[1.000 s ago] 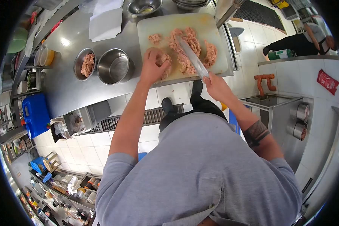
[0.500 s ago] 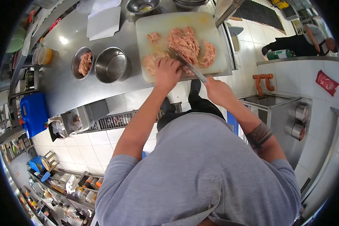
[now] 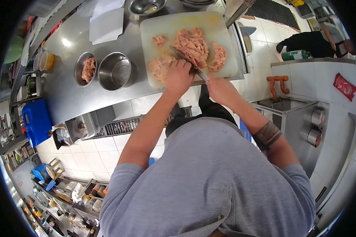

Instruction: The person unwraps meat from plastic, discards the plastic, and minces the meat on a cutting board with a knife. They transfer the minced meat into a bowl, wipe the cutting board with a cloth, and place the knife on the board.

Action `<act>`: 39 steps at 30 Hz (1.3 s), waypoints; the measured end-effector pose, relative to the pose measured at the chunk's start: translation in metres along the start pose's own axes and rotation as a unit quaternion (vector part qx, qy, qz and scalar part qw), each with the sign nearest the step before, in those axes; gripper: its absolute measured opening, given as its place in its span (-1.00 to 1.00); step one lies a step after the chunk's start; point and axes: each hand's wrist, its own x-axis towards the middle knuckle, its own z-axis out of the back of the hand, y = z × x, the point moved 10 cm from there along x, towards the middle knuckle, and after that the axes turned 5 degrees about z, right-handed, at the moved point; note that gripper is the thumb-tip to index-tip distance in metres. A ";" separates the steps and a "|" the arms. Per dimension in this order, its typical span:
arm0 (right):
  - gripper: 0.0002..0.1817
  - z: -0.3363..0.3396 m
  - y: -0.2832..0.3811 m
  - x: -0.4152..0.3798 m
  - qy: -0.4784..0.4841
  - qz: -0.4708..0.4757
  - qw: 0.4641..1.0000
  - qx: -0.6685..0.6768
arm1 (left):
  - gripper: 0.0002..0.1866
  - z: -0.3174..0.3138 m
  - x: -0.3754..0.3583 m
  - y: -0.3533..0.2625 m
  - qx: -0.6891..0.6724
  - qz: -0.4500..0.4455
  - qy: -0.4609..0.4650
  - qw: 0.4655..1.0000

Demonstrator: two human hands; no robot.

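Minced meat (image 3: pixel 192 46) spread in separate portions on cutting board (image 3: pixel 186 23), knife (image 3: pixel 188 60) gripped by closed right-hand fingers (image 3: pixel 221 91), blade side touched by left-hand fingers (image 3: pixel 178 77), grip unclear, board supported on steel desk (image 3: pixel 83 37).

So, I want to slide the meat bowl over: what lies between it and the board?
An empty bowl stands between the meat bowl and the board, on the counter, in the head view.

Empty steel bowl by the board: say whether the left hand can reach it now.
Probably yes: the bowl is uncovered, and only low meat and the board edge lie between it and the left hand.
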 end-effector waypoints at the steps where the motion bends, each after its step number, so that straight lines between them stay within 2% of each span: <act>1: -0.75 0.004 0.001 -0.003 0.000 0.000 1.000 0.000 | -0.64 0.004 0.001 0.001 0.005 0.000 -0.002 1.000; 4: -0.76 0.019 0.009 -0.019 -0.013 0.005 1.000 0.009 | -0.67 0.013 0.000 -0.003 0.002 0.005 -0.007 1.000; 6: -0.73 0.017 0.009 -0.032 0.048 -0.036 0.998 -0.004 | -0.67 0.014 0.000 -0.004 -0.006 0.009 -0.006 1.000; 7: -0.73 0.019 0.011 -0.038 0.048 -0.037 0.998 -0.003 | -0.68 0.010 -0.001 -0.004 -0.011 0.002 0.009 1.000; 9: -0.79 0.010 0.009 -0.049 0.094 -0.061 0.993 0.019 | -0.69 0.004 -0.002 -0.001 -0.017 -0.004 0.026 1.000; 12: -0.77 0.000 0.008 -0.048 0.100 -0.059 0.992 0.040 | -0.70 -0.003 -0.003 0.003 -0.040 -0.012 0.036 0.998; 16: -0.79 -0.023 0.001 -0.009 0.063 -0.041 0.996 0.041 | -0.73 -0.008 0.001 0.006 -0.050 -0.027 0.056 0.997; 18: -0.79 -0.020 0.014 0.025 -0.002 0.012 0.999 0.036 | -0.74 -0.010 0.002 0.007 -0.052 -0.032 0.054 0.997; 21: -0.75 -0.020 0.015 0.047 0.026 -0.022 0.997 0.067 | -0.78 -0.012 0.000 0.008 -0.041 -0.046 0.056 0.997; 24: -0.76 -0.018 0.008 0.011 0.028 -0.003 0.999 0.021 | -0.80 -0.008 0.006 0.013 -0.030 -0.024 0.064 0.997; 25: -0.76 -0.016 0.004 -0.008 0.028 -0.003 0.999 0.020 | -0.77 -0.005 0.006 0.018 -0.026 -0.035 0.038 0.998; 27: -0.79 -0.019 -0.020 -0.045 0.097 -0.074 0.992 0.023 | -0.74 -0.001 0.006 0.018 -0.025 -0.044 0.009 0.999; 29: -0.80 -0.007 -0.030 -0.050 0.085 -0.071 0.994 0.015 | -0.74 0.002 0.008 0.029 -0.097 0.019 -0.004 0.995; 30: -0.80 -0.001 -0.034 -0.051 0.074 -0.068 0.995 0.007 | -0.74 0.004 0.013 0.022 -0.097 0.017 -0.006 0.995; 32: -0.78 0.005 -0.035 -0.045 0.039 -0.050 0.998 0.004 | -0.75 0.009 0.019 0.039 -0.193 0.205 -0.032 0.959; 36: -0.76 0.014 -0.023 -0.046 -0.014 -0.074 0.996 0.056 | -0.78 0.004 0.037 0.035 -0.157 0.192 0.016 0.969; 38: -0.75 0.017 -0.023 -0.051 -0.033 -0.094 0.991 0.091 | -0.72 0.048 0.035 0.034 -0.057 0.082 -0.126 0.987; 39: -0.75 0.023 -0.024 -0.053 -0.059 -0.105 0.988 0.097 | -0.72 0.061 0.030 0.043 -0.055 0.083 -0.126 0.987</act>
